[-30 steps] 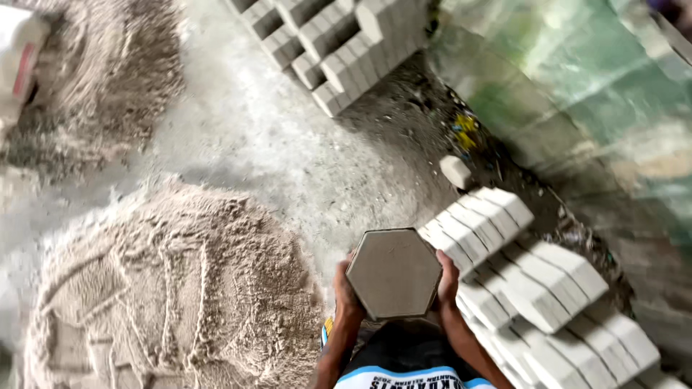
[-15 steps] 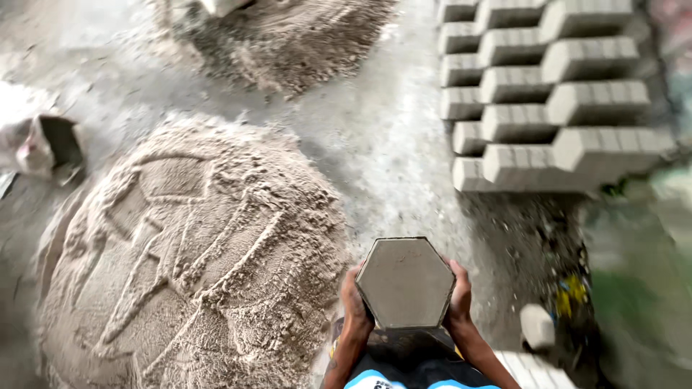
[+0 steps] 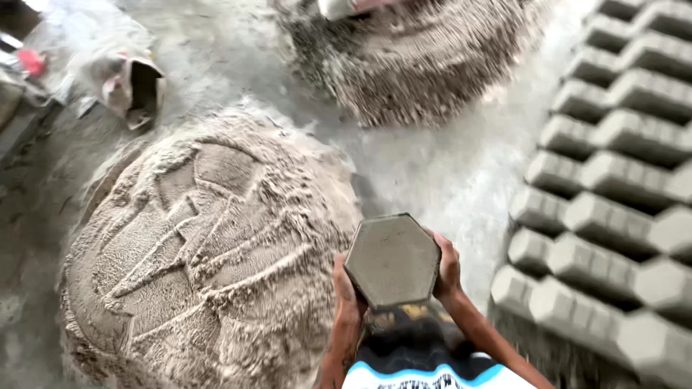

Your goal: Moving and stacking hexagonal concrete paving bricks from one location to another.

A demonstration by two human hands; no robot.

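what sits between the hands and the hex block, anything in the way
Nothing visible. The left hand and right hand grip opposite sides of the hex block directly, bare skin on it, above the edge of the sand pile.

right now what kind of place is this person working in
Probably a small paving-block casting yard: both hands, left hand and right hand, grip a grey hexagonal mould filled with concrete, beside a raked sandy mix heap and rows of grey hexagonal blocks.
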